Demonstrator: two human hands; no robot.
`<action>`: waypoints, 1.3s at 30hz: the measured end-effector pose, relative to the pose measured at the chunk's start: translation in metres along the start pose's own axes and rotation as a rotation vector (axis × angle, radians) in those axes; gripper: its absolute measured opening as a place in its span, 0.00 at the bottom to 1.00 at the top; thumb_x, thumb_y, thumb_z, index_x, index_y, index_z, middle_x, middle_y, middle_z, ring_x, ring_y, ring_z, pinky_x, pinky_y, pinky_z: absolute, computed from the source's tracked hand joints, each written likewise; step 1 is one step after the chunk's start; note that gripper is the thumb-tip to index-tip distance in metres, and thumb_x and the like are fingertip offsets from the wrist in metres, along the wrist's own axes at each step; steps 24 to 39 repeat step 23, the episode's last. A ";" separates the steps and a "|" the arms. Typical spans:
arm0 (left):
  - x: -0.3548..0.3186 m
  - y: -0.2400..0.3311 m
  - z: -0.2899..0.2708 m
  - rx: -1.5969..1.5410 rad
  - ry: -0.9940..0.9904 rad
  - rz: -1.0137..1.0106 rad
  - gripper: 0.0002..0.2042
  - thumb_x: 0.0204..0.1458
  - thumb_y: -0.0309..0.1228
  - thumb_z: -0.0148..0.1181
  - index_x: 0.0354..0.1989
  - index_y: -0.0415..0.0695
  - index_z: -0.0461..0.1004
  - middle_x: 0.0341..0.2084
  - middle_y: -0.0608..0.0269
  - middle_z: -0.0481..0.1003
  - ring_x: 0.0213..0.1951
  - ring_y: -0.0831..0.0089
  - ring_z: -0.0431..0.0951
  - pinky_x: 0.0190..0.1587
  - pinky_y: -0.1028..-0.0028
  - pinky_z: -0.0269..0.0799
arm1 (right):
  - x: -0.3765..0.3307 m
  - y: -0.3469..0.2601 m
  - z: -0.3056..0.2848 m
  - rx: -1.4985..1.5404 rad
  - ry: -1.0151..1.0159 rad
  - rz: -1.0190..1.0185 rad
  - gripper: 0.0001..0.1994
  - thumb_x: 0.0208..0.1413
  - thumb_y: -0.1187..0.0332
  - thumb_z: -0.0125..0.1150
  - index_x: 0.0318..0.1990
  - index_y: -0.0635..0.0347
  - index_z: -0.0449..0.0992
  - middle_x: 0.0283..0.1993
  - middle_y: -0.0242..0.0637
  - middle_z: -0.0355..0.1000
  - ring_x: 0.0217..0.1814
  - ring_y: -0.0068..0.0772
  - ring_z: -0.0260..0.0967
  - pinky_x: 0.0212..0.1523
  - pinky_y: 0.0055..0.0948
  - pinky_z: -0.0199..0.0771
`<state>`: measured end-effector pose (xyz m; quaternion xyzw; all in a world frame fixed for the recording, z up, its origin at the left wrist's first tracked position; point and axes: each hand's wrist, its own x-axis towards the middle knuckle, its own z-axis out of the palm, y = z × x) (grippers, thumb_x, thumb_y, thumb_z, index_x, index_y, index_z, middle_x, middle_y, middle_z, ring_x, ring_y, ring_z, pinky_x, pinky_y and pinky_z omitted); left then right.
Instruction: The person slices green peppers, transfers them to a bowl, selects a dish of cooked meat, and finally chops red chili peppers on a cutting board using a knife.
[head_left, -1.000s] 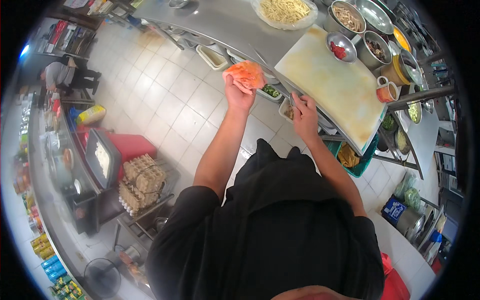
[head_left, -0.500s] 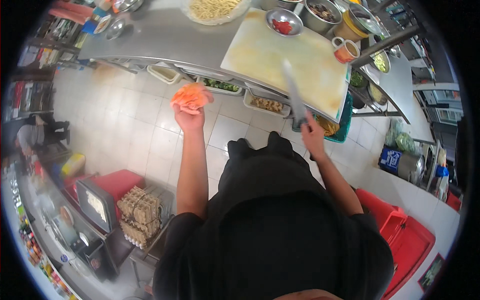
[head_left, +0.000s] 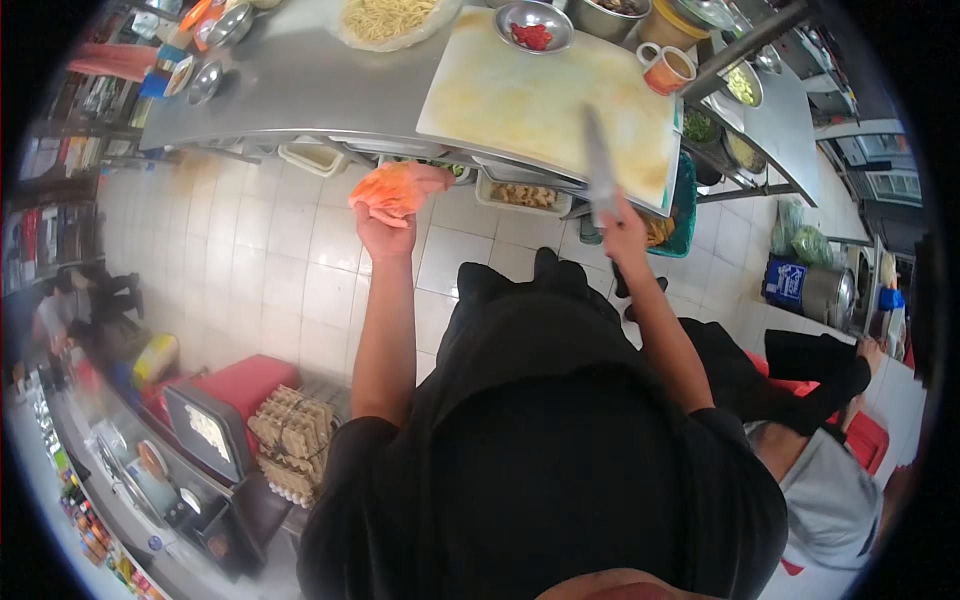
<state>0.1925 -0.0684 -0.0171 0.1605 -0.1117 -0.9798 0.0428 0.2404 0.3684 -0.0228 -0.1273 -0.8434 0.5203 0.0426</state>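
Note:
My left hand [head_left: 384, 236] is closed around a crumpled orange-pink cloth [head_left: 398, 188], held up in front of the metal table. One end of the cloth sticks out to the right. In my right hand [head_left: 625, 238] is a large kitchen knife [head_left: 599, 158], its blade pointing away from me and slightly blurred. The blade reaches over the near edge of a white, stained cutting board [head_left: 540, 112]; whether it touches the board I cannot tell. A metal bowl [head_left: 556, 38] with red pieces stands at the board's far edge, and an orange-and-white mug [head_left: 662, 78] near its right corner.
Noodles [head_left: 388, 18] lie on the steel table [head_left: 270, 85] at the far left of the board. Below are food trays [head_left: 520, 200] and a green basket [head_left: 686, 215]. Close on my right is another person [head_left: 825, 495]. Egg trays [head_left: 292, 430] are stacked behind my left side.
The cloth has turned, with one end now stretching rightward. The knife has shifted a little in my right hand's motion. Another person has come into view on my right, over the red containers.

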 end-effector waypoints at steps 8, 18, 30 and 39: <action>-0.021 -0.011 0.000 0.029 0.054 -0.040 0.30 0.69 0.53 0.28 0.67 0.42 0.59 0.64 0.52 0.66 0.64 0.53 0.67 0.64 0.51 0.69 | -0.014 -0.032 0.047 -0.111 -0.110 0.074 0.29 0.62 0.70 0.58 0.71 0.51 0.63 0.46 0.46 0.74 0.38 0.32 0.72 0.40 0.31 0.71; -0.026 -0.006 -0.010 0.051 0.130 -0.034 0.30 0.69 0.53 0.28 0.68 0.44 0.58 0.66 0.53 0.64 0.67 0.53 0.64 0.66 0.52 0.65 | 0.016 -0.024 0.055 -0.302 0.031 -0.252 0.28 0.61 0.69 0.58 0.70 0.48 0.64 0.45 0.52 0.80 0.34 0.40 0.80 0.37 0.35 0.79; -0.027 -0.008 -0.004 0.040 0.087 -0.034 0.30 0.69 0.53 0.27 0.69 0.45 0.57 0.66 0.52 0.64 0.67 0.53 0.64 0.67 0.52 0.63 | 0.018 -0.113 0.075 -0.157 -0.292 0.235 0.30 0.60 0.66 0.62 0.70 0.47 0.64 0.47 0.56 0.78 0.34 0.41 0.79 0.39 0.35 0.78; -0.027 -0.008 -0.004 0.040 0.087 -0.034 0.30 0.69 0.53 0.27 0.69 0.45 0.57 0.66 0.52 0.64 0.67 0.53 0.64 0.67 0.52 0.63 | 0.018 -0.113 0.075 -0.157 -0.292 0.235 0.30 0.60 0.66 0.62 0.70 0.47 0.64 0.47 0.56 0.78 0.34 0.41 0.79 0.39 0.35 0.78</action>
